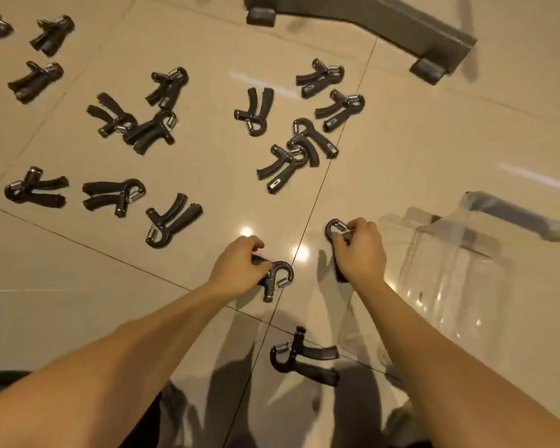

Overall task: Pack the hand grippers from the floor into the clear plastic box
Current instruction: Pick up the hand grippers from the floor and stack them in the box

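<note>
Left hand (236,266) grips one hand gripper (280,279), right hand (359,250) a second hand gripper (334,228), so I judge pickup underway, and next I lift both right into the clear plastic box (450,286).

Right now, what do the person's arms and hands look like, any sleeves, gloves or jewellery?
Both arms are bare as far as the frame shows: no sleeves reach the forearms. The left hand and right hand wear no gloves, and no watch, bracelet or ring shows on either wrist or the visible fingers.
</note>
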